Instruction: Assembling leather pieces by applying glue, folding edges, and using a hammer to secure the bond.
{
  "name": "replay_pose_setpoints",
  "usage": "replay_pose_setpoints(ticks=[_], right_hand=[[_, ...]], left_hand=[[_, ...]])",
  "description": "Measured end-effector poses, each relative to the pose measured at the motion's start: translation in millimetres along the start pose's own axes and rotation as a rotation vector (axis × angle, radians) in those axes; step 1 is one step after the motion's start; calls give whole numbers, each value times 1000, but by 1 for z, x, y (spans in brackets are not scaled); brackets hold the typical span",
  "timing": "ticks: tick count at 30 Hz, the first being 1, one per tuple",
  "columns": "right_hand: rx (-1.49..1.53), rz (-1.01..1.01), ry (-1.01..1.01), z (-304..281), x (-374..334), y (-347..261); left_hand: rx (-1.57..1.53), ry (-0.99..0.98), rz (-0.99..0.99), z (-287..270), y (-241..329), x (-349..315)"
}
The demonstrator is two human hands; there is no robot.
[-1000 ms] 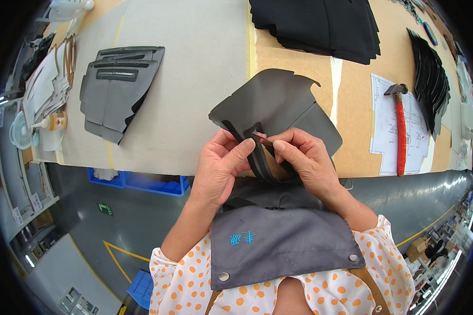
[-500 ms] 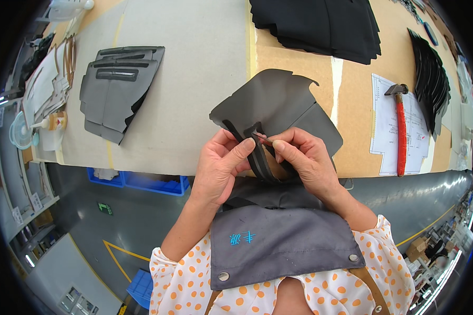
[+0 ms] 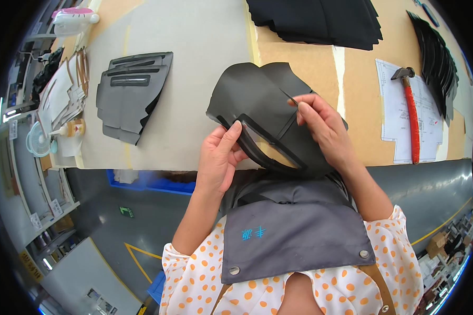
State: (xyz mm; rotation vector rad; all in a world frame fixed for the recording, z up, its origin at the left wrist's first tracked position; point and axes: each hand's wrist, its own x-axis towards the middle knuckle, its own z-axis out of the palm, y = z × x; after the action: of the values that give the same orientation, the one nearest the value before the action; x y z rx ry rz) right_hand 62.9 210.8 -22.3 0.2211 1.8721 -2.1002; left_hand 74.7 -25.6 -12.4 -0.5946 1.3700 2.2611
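Note:
A dark grey sheet panel (image 3: 252, 86) stands out over the table's near edge, slightly curved. Along its near part runs a long slot with a raised black border (image 3: 255, 152), and the tan table shows through the gap. My left hand (image 3: 218, 157) pinches the panel at the slot's left end, thumb on top and fingers beneath. Above the panel's right side, my right hand (image 3: 326, 126) is closed on a thin dark pointed tool (image 3: 287, 96), its tip aimed up and left. I cannot make out its exact kind.
A similar slotted panel (image 3: 129, 97) lies to the left. Black sheets (image 3: 315, 21) are stacked at the back, with more black pieces (image 3: 433, 63) far right. A red-handled hammer (image 3: 412, 115) rests on a paper drawing (image 3: 391, 126). Blue bins (image 3: 165, 184) sit below the table edge.
My right hand has moved up and right, taking the thin tool away from the slot. The panel has turned and its slot now shows wider. My left hand keeps its pinch.

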Motion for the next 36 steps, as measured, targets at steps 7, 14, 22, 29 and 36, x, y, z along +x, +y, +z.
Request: replay_pose_setpoints(ticks=[7, 14, 22, 29, 36], right_hand=[[-300, -143, -2, 1, 29, 5], [-356, -261, -38, 4, 26, 5], [-370, -227, -45, 5, 23, 2], [63, 18, -185, 14, -19, -19], [254, 374, -235, 20, -44, -29]], left_hand=[[-110, -56, -34, -20, -11, -10], [-141, -121, 4, -18, -17, -15], [-174, -162, 20, -22, -21, -15], [-166, -118, 19, -12, -18, -15], [-159, -118, 23, -6, -18, -15]])
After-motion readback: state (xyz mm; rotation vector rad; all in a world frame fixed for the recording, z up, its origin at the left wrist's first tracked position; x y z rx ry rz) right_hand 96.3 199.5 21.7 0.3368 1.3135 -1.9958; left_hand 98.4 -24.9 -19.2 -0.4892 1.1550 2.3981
